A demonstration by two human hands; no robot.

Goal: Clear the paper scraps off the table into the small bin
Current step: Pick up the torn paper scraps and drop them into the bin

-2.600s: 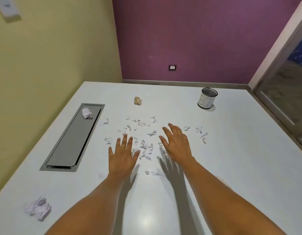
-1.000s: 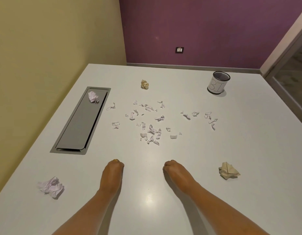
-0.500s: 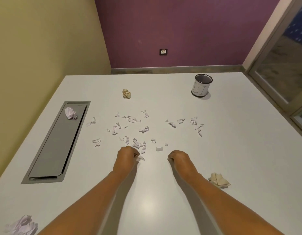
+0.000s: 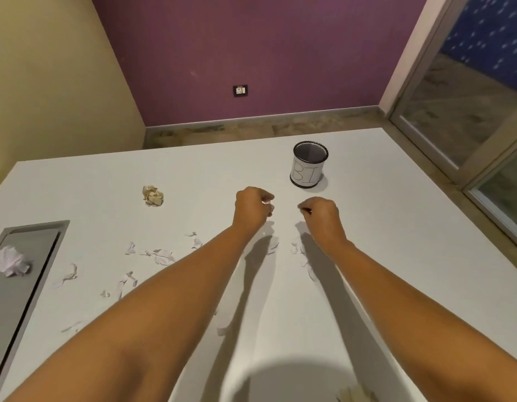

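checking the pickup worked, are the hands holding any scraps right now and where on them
The left hand is closed with a bit of white scrap pinched at its fingertips. The right hand is closed too; its contents cannot be told.

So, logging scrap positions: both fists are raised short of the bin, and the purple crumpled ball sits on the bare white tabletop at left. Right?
Not quite. In the head view the purple ball lies on the grey recessed panel, not the white tabletop. Both fists are short of the bin.
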